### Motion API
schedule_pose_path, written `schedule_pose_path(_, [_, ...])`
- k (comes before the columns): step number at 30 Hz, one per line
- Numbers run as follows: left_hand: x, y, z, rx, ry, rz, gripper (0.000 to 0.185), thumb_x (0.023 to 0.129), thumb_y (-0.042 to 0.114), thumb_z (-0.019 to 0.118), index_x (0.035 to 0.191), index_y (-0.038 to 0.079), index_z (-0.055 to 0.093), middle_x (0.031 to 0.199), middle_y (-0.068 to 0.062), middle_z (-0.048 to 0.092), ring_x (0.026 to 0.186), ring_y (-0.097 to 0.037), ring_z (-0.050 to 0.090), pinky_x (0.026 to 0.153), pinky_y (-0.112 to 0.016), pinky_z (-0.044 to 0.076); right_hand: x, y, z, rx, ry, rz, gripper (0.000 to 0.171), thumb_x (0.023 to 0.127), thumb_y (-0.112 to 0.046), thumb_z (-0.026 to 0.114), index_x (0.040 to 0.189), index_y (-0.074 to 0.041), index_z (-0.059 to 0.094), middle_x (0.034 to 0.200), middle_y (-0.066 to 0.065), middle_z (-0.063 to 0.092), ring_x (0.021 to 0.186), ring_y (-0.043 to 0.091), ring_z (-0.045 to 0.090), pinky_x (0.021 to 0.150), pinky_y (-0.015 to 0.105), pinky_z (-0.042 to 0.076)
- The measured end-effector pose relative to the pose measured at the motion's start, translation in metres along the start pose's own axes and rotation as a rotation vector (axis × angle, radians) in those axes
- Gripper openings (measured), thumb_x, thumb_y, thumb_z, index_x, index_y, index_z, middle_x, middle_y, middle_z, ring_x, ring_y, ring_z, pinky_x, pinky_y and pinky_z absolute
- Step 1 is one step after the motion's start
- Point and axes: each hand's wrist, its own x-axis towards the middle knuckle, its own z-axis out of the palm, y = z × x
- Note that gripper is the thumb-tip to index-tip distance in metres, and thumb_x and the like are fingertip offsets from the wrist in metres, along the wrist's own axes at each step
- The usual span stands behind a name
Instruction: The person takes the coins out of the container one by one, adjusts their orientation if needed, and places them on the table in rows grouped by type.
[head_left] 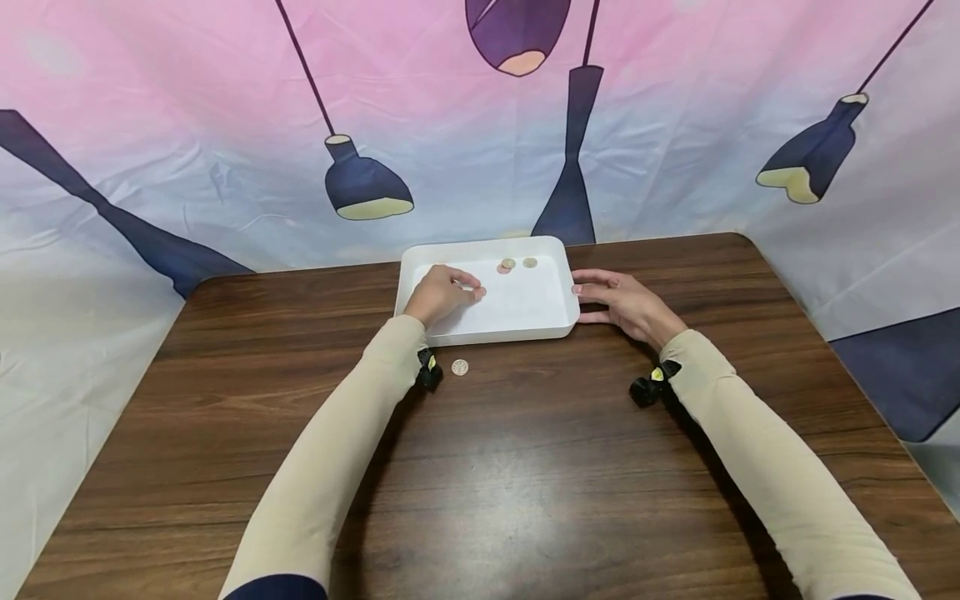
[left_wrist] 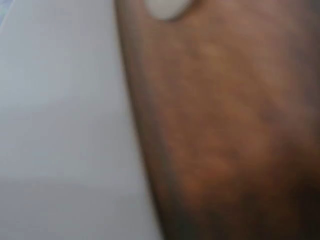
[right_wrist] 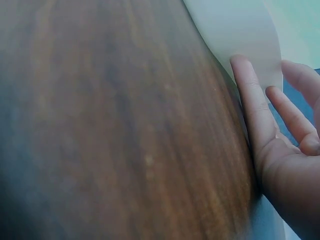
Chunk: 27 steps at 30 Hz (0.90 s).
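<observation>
A shallow white tray (head_left: pixel 517 332) lies near the far edge of the brown wooden table. My left hand (head_left: pixel 437 293) reaches over its front left side, fingers bent and thumb and index tips close together above the tray floor; I cannot tell whether a coin is between them. At the tray's right wall, my right hand (head_left: pixel 630 307) has its fingers extended, with fingertips against the wall (right_wrist: pixel 250 40). Inside the tray, near the back, a gold-coloured coin (head_left: pixel 508 263) overlaps a reddish coin (head_left: pixel 503 269), beside another pale coin (head_left: pixel 530 262).
A silvery coin (head_left: pixel 460 367) lies on the wooden table (head_left: pixel 495 467) just in front of the tray, below my left wrist. Behind the table hangs a cloth backdrop (head_left: pixel 465 183) printed with lamps. The left wrist view is blurred, showing the tray wall (left_wrist: pixel 65 125).
</observation>
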Motion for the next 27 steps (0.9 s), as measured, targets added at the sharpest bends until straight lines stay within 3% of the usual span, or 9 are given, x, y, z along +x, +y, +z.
schedule_pose_path(4, [0.0028,0.005,-0.0046,0.053,-0.072,-0.038,0.028,0.101,0.024,0.075,0.122,0.006,0.073,0.146,-0.011,0.058,0.136,-0.028,0.049,0.119,-0.045,0.035,0.0011,0.0032,0.0007,0.012,0.003,-0.003,0.057,0.109,-0.014,0.06,0.161,-0.005,0.039,0.15,0.017,0.047,0.117,0.019,0.064,0.095,0.036,0.06])
schedule_pose_path(10, [0.0059,0.0085,-0.0059,0.129,-0.117,-0.053,0.026,0.1,0.022,0.073,0.12,0.004,0.07,0.132,-0.01,0.06,0.115,-0.024,0.05,0.106,-0.039,0.041,0.0018,0.0053,0.0035,0.017,0.008,0.0,0.056,0.108,-0.014,0.062,0.16,-0.006,0.042,0.151,0.015,0.048,0.123,0.021,0.061,0.096,0.037,0.06])
schedule_pose_path(16, [0.0037,0.0057,-0.0056,0.154,-0.09,0.001,0.026,0.102,0.024,0.072,0.122,0.007,0.071,0.123,-0.011,0.061,0.11,-0.026,0.052,0.105,-0.043,0.043,0.0029,0.0046,0.0033,0.01,-0.004,-0.009,0.056,0.109,-0.013,0.061,0.161,-0.005,0.041,0.151,0.015,0.048,0.123,0.02,0.061,0.098,0.038,0.059])
schedule_pose_path(20, [0.0043,0.0026,-0.0035,0.186,-0.05,0.059,0.028,0.103,0.029,0.072,0.126,0.014,0.075,0.106,-0.008,0.063,0.095,-0.023,0.053,0.091,-0.041,0.046,0.0022,0.0028,0.0018,0.007,0.001,-0.008,0.056,0.109,-0.014,0.061,0.16,-0.005,0.041,0.148,0.013,0.05,0.122,0.02,0.061,0.097,0.037,0.059])
schedule_pose_path(23, [0.0052,0.0009,-0.0019,0.182,-0.018,0.085,0.025,0.101,0.029,0.075,0.122,0.016,0.079,0.087,-0.005,0.062,0.08,-0.02,0.047,0.078,-0.036,0.041,0.0012,0.0014,0.0009,0.0,-0.001,-0.017,0.057,0.109,-0.015,0.062,0.16,-0.005,0.041,0.147,0.013,0.05,0.122,0.02,0.061,0.096,0.037,0.059])
schedule_pose_path(27, [0.0069,-0.0008,0.0006,0.172,0.006,0.111,0.021,0.099,0.026,0.078,0.116,0.015,0.082,0.075,-0.002,0.059,0.073,-0.018,0.041,0.072,-0.033,0.036,-0.0002,0.0028,-0.0002,-0.004,-0.001,-0.019,0.058,0.108,-0.016,0.063,0.161,-0.005,0.04,0.147,0.014,0.05,0.12,0.02,0.062,0.097,0.037,0.059])
